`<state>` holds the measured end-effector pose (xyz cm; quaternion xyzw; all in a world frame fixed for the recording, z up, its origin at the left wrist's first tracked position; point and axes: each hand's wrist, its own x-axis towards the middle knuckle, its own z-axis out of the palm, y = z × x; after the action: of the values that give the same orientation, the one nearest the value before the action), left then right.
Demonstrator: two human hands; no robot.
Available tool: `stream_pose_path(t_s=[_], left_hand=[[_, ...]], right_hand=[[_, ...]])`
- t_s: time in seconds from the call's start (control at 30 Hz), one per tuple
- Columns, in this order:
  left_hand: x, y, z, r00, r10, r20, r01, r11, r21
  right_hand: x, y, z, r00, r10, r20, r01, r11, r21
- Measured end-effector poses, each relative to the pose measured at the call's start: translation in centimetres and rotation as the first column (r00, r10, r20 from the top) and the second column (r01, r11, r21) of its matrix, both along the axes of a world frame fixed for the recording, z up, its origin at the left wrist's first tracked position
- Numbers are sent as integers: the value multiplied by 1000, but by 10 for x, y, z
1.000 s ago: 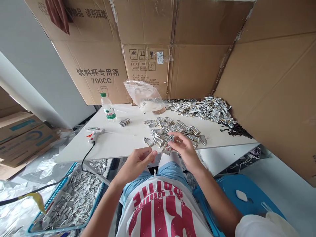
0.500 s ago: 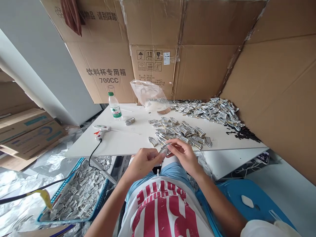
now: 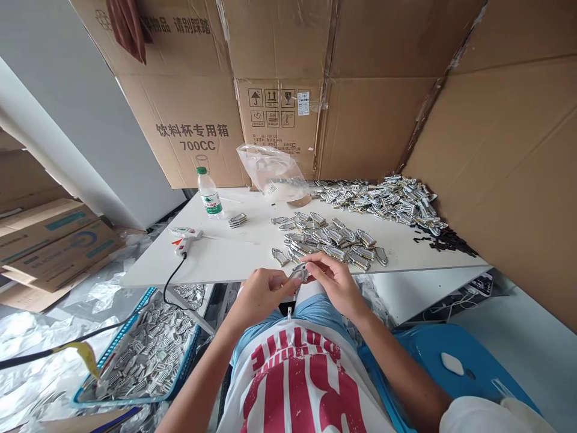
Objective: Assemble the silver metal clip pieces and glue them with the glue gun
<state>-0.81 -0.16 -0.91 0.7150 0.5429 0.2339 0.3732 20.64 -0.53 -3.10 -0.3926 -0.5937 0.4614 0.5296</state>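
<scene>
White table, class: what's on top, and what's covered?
The white table holds a bottle, glue gun, plastic bag, brown scrap, black bits and a small stack, near heap and far heap of metal pieces. Anything beneath the heaps is covered.

Clock taken from the hands [image 3: 261, 294], 12 straight ahead. Low passage from 12 to 2 is obstructed by the near pile [image 3: 333, 237]; beyond, around 1 to 2, by the larger heap [image 3: 383, 201]. Bare bench [image 3: 234, 258] is left toward 10, bounded by the glue gun [image 3: 183, 245], small stack [image 3: 238, 221] and upright bottle [image 3: 210, 192]. Near 9, the bench edge is crossed by the cord [image 3: 169, 277]. Far reach is stopped by cardboard [image 3: 374, 126].
</scene>
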Motion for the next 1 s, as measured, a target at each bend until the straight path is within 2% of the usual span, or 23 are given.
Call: stream_pose_path(t_s=[0.27,0.5,0.63,0.77,0.87,1.0], left_hand=[[1,1,-1,999,16,-45,-14,999,40],[-2,3,4,999,41,-23,-38,994,101],[-4,1,9,994,-103,-38,105,993,60],[-3,0,6,972,-233,-33,234,972,34],[-1,1,2,981,-195,-5,195,980,37],[0,5,4,987,-66,144,57,996,69]], right_hand=[[0,-2,-1,998,31,54,-35,997,73],[5,-1,5,994,98,53,-101,993,55],[6,-1,8,984,174,35,-175,984,34],[3,-3,6,966,258,28,-259,966,17],[-1,-5,3,981,185,53,-187,981,48],[-5,-7,0,991,43,123,-67,976,205]])
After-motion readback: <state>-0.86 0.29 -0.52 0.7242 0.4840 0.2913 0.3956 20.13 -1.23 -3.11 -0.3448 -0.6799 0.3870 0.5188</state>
